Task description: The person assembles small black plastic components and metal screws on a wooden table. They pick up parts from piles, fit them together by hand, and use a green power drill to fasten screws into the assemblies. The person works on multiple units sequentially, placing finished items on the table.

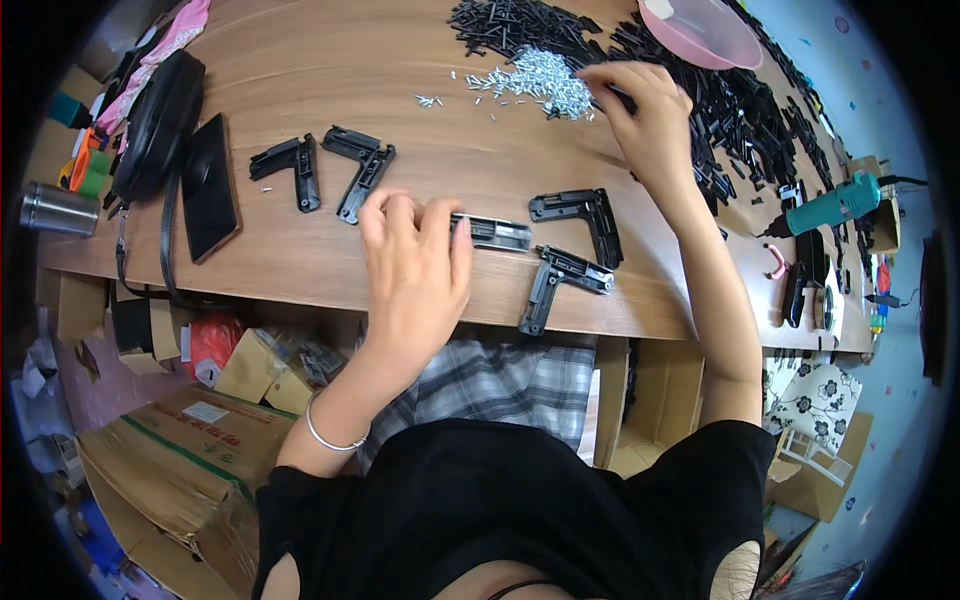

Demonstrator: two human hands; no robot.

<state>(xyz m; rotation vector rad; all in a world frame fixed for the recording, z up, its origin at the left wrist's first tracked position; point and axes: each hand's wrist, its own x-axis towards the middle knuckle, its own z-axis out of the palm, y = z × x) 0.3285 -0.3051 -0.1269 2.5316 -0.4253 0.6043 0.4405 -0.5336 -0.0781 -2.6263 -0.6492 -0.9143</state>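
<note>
My left hand (413, 262) is closed over a black and grey L-shaped plastic toy gun half (492, 233), whose long grey part sticks out past my fingers to the right. Most of that piece is hidden under the hand. Beyond, at the edge of a heap of small silver screws (545, 82), my right hand (645, 110) has its thumb and fingers pinched together. What they hold is hard to make out; something dark shows between them. Similar black toy gun halves lie to the left (358, 170) and right (585, 218) of my left hand.
Piles of small black plastic parts (740, 120) cover the far right, with a pink basin (705, 35) on them. A teal electric screwdriver (825, 208) lies at the right edge. At left are a phone (210, 190), a black case (160, 125) and a metal cup (60, 210).
</note>
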